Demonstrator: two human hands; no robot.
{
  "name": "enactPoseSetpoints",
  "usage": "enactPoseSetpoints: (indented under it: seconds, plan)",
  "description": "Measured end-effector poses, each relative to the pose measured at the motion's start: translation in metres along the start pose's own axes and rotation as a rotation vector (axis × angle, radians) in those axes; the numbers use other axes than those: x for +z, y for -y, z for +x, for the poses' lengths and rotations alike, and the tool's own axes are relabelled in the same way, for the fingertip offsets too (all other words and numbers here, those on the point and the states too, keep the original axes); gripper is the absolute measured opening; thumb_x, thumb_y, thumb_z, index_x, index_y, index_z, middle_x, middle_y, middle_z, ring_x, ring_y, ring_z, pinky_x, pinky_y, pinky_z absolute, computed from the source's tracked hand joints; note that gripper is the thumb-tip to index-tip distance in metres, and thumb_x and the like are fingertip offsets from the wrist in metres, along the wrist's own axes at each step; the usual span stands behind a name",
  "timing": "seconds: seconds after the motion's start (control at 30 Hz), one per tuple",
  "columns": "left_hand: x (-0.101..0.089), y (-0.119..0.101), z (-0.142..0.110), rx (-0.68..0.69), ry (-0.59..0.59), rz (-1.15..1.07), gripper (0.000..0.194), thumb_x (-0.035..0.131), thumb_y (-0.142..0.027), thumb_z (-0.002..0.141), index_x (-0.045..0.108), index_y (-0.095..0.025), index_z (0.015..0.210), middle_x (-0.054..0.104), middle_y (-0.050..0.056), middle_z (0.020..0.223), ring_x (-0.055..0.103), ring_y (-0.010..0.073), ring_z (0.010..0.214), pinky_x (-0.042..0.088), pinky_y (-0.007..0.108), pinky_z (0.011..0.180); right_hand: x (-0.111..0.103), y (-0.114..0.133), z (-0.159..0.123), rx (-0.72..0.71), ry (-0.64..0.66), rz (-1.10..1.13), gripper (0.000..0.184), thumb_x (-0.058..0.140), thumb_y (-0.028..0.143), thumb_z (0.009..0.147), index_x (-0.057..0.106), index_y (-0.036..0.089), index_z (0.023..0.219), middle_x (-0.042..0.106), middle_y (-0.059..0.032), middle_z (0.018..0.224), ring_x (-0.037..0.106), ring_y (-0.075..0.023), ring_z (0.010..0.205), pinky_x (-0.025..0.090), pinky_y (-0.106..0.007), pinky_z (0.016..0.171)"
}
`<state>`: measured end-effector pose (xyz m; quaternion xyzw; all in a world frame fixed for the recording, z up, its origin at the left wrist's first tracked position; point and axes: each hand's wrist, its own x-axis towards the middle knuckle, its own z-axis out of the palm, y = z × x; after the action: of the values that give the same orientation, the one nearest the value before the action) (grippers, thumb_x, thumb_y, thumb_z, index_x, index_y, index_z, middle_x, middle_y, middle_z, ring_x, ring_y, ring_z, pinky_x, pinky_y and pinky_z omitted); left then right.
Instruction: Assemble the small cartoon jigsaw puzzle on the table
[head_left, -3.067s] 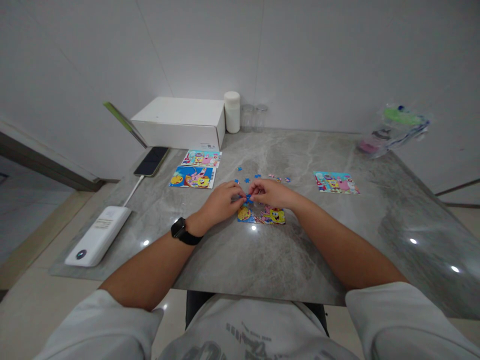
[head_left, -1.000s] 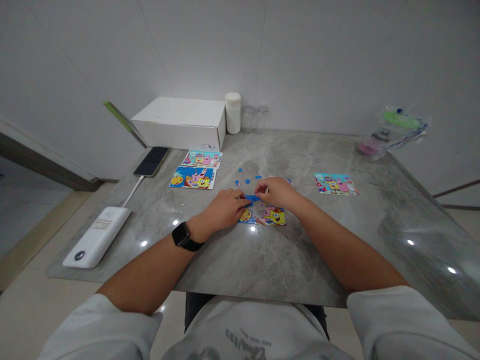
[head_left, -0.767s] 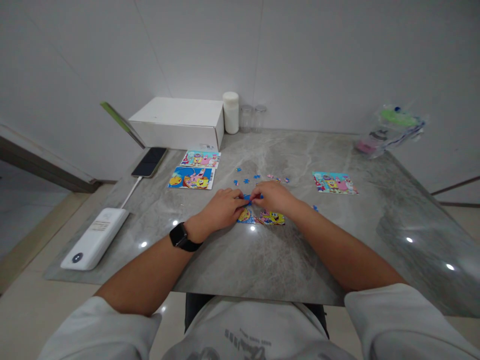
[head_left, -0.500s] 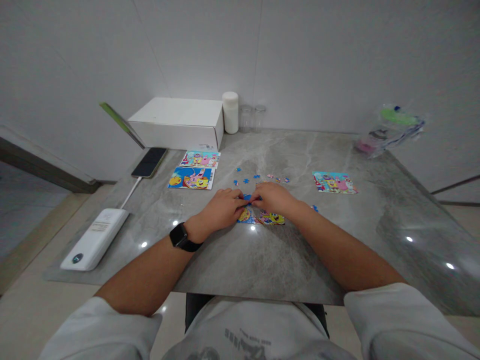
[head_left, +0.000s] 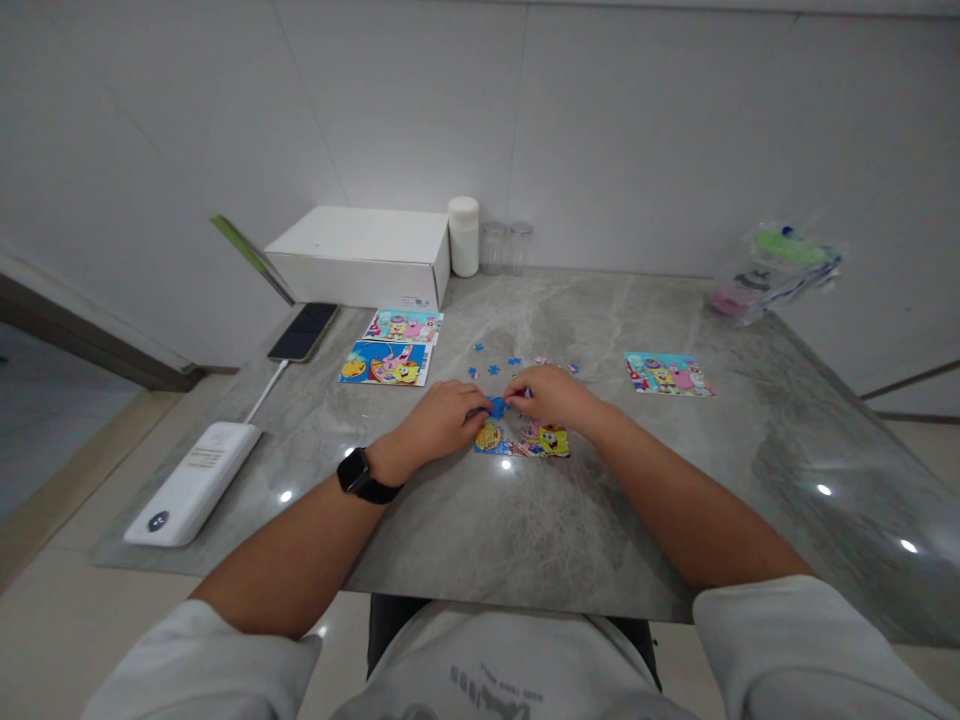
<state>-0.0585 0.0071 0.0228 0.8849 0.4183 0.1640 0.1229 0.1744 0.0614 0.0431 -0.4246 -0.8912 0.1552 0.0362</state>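
Note:
My left hand (head_left: 448, 420), a black watch (head_left: 364, 474) on its wrist, has bent fingers closed at the left edge of the blue puzzle piece (head_left: 496, 407). From the other side my right hand (head_left: 553, 396) pinches at the same blue part with thumb and forefinger. Fingers hide some of it. Just below lies a partly joined jigsaw puzzle (head_left: 554, 441) with yellow and pink cartoon figures, flat on the grey table. Several loose puzzle pieces (head_left: 493, 370) are scattered beyond my hands.
Two picture cards (head_left: 384, 363) (head_left: 403, 326) lie at left, another picture card (head_left: 670, 374) at right. Behind stand a white box (head_left: 360, 255), white bottle (head_left: 464, 238) and two glasses (head_left: 505, 250). A phone (head_left: 304, 332), power bank (head_left: 193, 484) and plastic bag (head_left: 772, 275) lie near the table's sides.
My fingertips have drawn slightly apart, so more of the blue piece shows between them. The whole view has shifted a little; the things on the table stay where they were.

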Motion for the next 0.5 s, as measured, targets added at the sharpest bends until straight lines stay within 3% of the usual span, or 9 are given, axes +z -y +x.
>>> enactPoseSetpoints:
  seconds: [0.13, 0.33, 0.4, 0.5]
  plan:
    - [-0.006, 0.001, 0.001, 0.009, -0.072, -0.052, 0.020, 0.060, -0.025, 0.102, 0.078, -0.021, 0.108, 0.078, 0.007, 0.110, 0.072, 0.0240, 0.106, 0.055, 0.041, 0.099, -0.018, -0.019, -0.002, 0.132, -0.160, 0.100, 0.021, 0.067, 0.029, 0.097, 0.086, 0.024, 0.104, 0.083, -0.0042, 0.096, 0.071, -0.0195, 0.085, 0.048, -0.030, 0.081]
    - [-0.005, 0.006, 0.001, -0.113, -0.246, -0.036, 0.022, 0.058, -0.031, 0.105, 0.078, -0.023, 0.110, 0.076, 0.008, 0.110, 0.072, 0.0229, 0.103, 0.056, 0.039, 0.095, -0.037, -0.047, 0.000, 0.272, -0.382, 0.134, 0.025, 0.066, 0.031, 0.097, 0.083, 0.021, 0.113, 0.082, -0.0056, 0.098, 0.070, -0.0200, 0.085, 0.050, -0.032, 0.082]
    - [-0.004, 0.008, 0.000, -0.144, -0.270, -0.013, 0.023, 0.058, -0.031, 0.105, 0.077, -0.022, 0.111, 0.074, 0.008, 0.112, 0.071, 0.0226, 0.103, 0.057, 0.038, 0.094, -0.034, -0.048, 0.012, 0.276, -0.362, 0.101, 0.026, 0.067, 0.031, 0.097, 0.081, 0.021, 0.116, 0.081, -0.0065, 0.102, 0.071, -0.0203, 0.088, 0.050, -0.031, 0.083]
    - [-0.003, 0.010, 0.000, -0.159, -0.269, 0.007, 0.024, 0.058, -0.034, 0.106, 0.077, -0.021, 0.111, 0.072, 0.008, 0.112, 0.070, 0.0226, 0.102, 0.056, 0.038, 0.094, -0.024, -0.042, 0.042, 0.260, -0.230, 0.023, 0.024, 0.068, 0.030, 0.097, 0.082, 0.021, 0.114, 0.081, -0.0077, 0.106, 0.071, -0.0218, 0.095, 0.050, -0.031, 0.085]
